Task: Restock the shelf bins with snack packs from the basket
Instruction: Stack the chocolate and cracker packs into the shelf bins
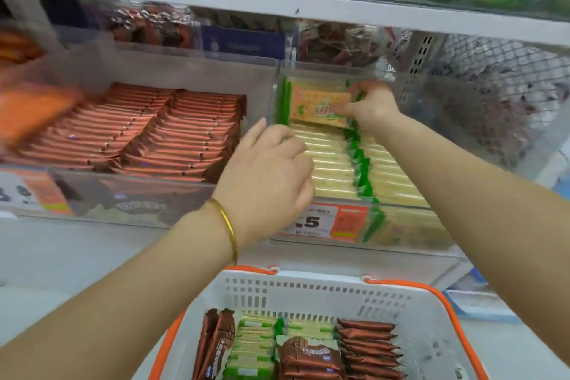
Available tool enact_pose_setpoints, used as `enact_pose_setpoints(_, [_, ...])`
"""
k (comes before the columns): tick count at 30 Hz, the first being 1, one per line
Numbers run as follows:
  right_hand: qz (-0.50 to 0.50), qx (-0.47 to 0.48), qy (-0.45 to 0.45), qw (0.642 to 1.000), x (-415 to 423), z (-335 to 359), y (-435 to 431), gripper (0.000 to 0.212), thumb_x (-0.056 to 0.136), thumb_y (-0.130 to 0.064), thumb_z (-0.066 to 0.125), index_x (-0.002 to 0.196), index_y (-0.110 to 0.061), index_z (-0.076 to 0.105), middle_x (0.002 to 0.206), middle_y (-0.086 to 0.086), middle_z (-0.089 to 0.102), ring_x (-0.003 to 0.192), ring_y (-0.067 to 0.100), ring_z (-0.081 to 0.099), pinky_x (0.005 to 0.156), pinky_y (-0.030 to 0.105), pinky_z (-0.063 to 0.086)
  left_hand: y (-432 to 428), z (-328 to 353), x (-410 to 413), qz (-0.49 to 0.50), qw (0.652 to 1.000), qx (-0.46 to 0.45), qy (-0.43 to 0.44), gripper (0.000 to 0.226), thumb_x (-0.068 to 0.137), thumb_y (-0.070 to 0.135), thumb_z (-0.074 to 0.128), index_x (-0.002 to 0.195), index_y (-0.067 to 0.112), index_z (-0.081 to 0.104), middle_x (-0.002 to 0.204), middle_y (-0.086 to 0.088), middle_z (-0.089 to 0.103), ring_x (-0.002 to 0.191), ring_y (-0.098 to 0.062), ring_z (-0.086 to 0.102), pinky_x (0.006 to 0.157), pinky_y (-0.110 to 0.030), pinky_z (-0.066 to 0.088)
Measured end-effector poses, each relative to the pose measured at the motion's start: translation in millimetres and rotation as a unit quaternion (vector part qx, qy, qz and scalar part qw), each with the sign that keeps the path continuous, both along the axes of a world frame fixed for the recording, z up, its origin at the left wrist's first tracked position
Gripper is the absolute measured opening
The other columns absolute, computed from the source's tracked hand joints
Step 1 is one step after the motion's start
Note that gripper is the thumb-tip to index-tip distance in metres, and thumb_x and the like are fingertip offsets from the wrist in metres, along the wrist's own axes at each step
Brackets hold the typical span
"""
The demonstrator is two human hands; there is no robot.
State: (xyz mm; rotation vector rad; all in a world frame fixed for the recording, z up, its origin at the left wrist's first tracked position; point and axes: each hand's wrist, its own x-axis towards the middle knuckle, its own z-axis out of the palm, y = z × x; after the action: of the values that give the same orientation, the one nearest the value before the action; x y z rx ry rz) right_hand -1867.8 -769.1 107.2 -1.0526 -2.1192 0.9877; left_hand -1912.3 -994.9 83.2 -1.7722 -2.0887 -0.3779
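So the person's standing right up at the shelf with both arms stretched out over a white basket (308,290) with an orange rim, which sits low in front of them. The right hand (370,108) is way in at the back of the clear bin (410,231), fingers and thumb curled round a cracker pack (320,106). It's the green-edged one with an orange-yellow face, held label up, just above the rows already in there.

The left hand (271,169) is nearer the front-left corner of the same bin, knuckles up, fingers bent down onto the green-and-cream packs (333,169) standing on edge in two rows. Honestly can't tell if it's pinching one or just pressing on them, since the fingertips are hidden behind the hand. There's a gold bangle (228,225) on that wrist.

The basket has more of the green packs (253,345) in the middle, a stack of brown packs (370,345) along the right side, a couple more brown ones upright at the left, and one lying flat on top of the green ones.

An orange and white price tag (327,222) is on the front of the bin. The neighbouring bin (138,200) to the left is packed with reddish-brown packs (172,132) in two neat rows. Everything on the far left is too blurry to make out.
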Motion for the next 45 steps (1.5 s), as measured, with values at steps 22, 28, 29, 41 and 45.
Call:
enact_pose_setpoints(22, [-0.101,0.081,-0.094,0.987,-16,0,0,0.086,0.08,-0.028,0.076,0.142,0.001,0.023,0.141,0.021,0.034,0.125,0.032,0.044,0.099,0.034,0.041,5,-12,-4,-0.024,0.998,0.053,0.013,0.038,0.083,0.025,0.037,0.079,0.011,0.072,0.09,-0.003,0.067,0.104,-0.03,0.056,0.103,-0.057,0.034])
enact_pose_setpoints(28, [0.025,0.04,0.103,0.994,90,41,-83,0.021,0.085,-0.009,0.068,0.091,-0.017,0.049,0.08,-0.003,0.052,0.073,0.021,0.065,0.054,0.033,0.056,-10,-5,19,-0.056,0.983,0.107,0.142,0.023,0.087,0.021,0.047,0.087,0.013,0.068,0.105,-0.005,0.067,0.103,-0.028,0.058,0.105,-0.049,0.029])
enact_pose_setpoints(29, [0.068,0.023,0.119,0.99,117,44,-104,0.02,0.085,-0.007,0.067,0.086,-0.017,0.051,0.075,-0.003,0.054,0.063,0.021,0.066,0.048,0.033,0.055,-13,-8,31,-0.086,0.977,0.128,0.148,0.021,0.086,0.021,0.049,0.089,0.013,0.068,0.107,-0.004,0.067,0.101,-0.027,0.058,0.099,-0.045,0.032])
enact_pose_setpoints(41, [0.292,-0.058,-0.562,0.772,231,-209,-116,0.018,0.09,-0.007,0.053,0.104,0.0,0.062,0.103,0.015,0.062,0.092,0.028,0.058,0.067,0.03,0.045,-41,-113,126,-0.2,0.95,-0.219,0.098,0.025,0.077,0.028,0.047,0.087,0.021,0.069,0.102,-0.001,0.067,0.097,-0.026,0.06,0.082,-0.039,0.039])
enact_pose_setpoints(45, [0.295,-0.05,-0.614,0.731,262,-278,-112,0.028,0.087,-0.007,0.057,0.115,-0.003,0.058,0.118,0.013,0.06,0.105,0.029,0.059,0.086,0.034,0.05,-52,-125,131,-0.195,0.946,-0.252,0.058,0.017,0.067,0.024,0.071,0.084,0.023,0.071,0.1,0.001,0.068,0.096,-0.023,0.061,0.077,-0.039,0.052])
